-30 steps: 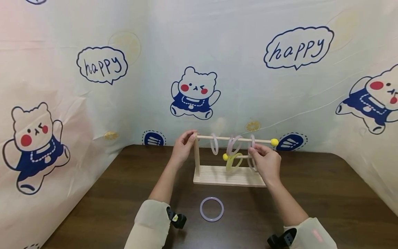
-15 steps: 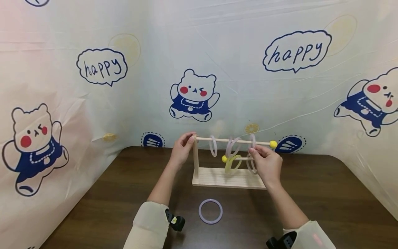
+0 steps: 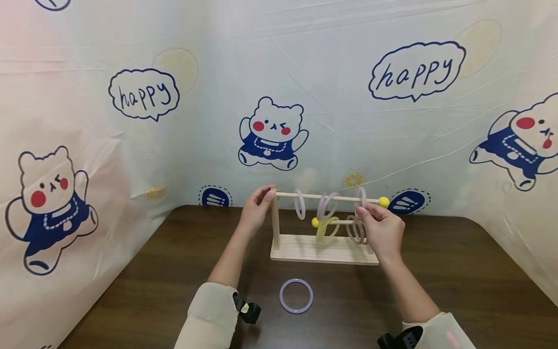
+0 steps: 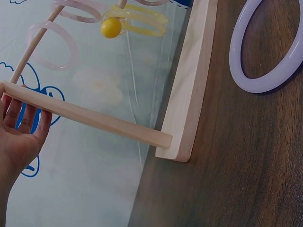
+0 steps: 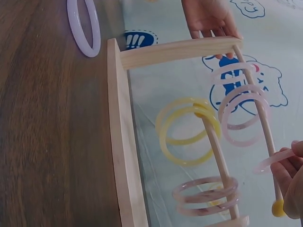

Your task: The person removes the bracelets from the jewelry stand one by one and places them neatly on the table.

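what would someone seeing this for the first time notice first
Probably the red-cheeked cartoon bear in the middle of the pale backdrop. Next, the wooden rack below it, hung with rings, where the left hand holds the top of the left post and the right hand pinches a pale ring near the yellow ball on the upper rod. Then the lavender ring lying on the dark table in front.

Head view: high, farther back, forward-down over the table (image 3: 144, 291)
Left wrist: close, tilted, along the stand (image 4: 187, 80)
Right wrist: close, tilted, towards the left hand (image 5: 208, 21)
Both wrists share: stand, yellow rings (image 5: 187, 163)
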Demonstrator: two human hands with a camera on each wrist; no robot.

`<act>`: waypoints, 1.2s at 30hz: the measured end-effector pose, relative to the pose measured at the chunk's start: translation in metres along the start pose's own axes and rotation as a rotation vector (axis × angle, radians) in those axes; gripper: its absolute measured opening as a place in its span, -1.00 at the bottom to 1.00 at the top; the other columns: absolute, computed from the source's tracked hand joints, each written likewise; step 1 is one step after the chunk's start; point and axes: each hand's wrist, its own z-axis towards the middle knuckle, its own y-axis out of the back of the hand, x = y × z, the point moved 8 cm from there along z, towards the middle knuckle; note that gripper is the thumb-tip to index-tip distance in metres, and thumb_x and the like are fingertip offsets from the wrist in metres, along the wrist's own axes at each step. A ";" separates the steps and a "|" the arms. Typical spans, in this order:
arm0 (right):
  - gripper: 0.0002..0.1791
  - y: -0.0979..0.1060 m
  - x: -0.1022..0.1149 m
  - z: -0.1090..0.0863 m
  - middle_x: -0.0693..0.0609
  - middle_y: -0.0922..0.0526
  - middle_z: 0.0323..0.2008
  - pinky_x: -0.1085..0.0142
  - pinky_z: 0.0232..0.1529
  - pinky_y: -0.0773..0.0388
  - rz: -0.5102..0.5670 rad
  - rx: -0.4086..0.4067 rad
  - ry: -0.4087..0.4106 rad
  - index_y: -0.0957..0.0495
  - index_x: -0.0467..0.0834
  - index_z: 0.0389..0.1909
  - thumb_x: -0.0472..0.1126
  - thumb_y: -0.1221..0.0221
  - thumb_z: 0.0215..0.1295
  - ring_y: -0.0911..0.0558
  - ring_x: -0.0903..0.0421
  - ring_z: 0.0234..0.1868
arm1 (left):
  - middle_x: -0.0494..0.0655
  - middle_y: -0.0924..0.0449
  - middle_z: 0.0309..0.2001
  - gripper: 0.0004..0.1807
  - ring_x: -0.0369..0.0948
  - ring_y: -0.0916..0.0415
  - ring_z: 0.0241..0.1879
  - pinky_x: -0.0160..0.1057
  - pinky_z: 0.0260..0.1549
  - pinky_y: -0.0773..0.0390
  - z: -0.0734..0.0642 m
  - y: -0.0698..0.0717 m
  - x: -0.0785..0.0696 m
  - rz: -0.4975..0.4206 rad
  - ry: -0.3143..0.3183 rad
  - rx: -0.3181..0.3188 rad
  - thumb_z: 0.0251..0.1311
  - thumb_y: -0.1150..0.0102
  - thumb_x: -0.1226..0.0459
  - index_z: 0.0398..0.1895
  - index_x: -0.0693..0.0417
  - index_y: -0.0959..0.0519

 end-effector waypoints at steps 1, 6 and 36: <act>-0.81 0.001 -0.001 0.000 -0.20 -0.68 -0.39 0.57 -0.50 -0.49 0.004 -0.005 0.001 -0.67 -0.33 -0.30 -0.30 -0.32 0.08 -0.58 0.47 -0.48 | 0.09 -0.53 -0.03 -0.67 -0.07 -0.50 -0.05 -0.10 -0.03 -0.45 0.000 0.000 0.000 0.001 -0.002 0.000 0.35 0.06 0.21 0.08 0.19 -0.46; -0.80 0.004 -0.003 0.000 -0.21 -0.67 -0.38 0.57 -0.46 -0.50 0.029 -0.022 -0.007 -0.66 -0.36 -0.30 -0.32 -0.32 0.07 -0.58 0.47 -0.46 | 0.09 -0.54 -0.04 -0.65 -0.12 -0.49 -0.09 -0.11 -0.05 -0.46 0.000 0.001 0.001 0.009 -0.007 -0.005 0.34 0.05 0.20 0.08 0.21 -0.46; -0.77 0.025 0.002 -0.002 -0.16 -0.66 -0.37 0.59 -0.40 -0.48 0.080 -0.084 -0.006 -0.62 -0.45 -0.27 -0.36 -0.28 0.10 -0.58 0.48 -0.44 | 0.14 -0.51 0.00 -0.62 -0.02 -0.48 -0.02 -0.08 0.00 -0.43 0.001 0.001 0.002 -0.018 0.011 0.005 0.35 0.07 0.22 0.12 0.28 -0.41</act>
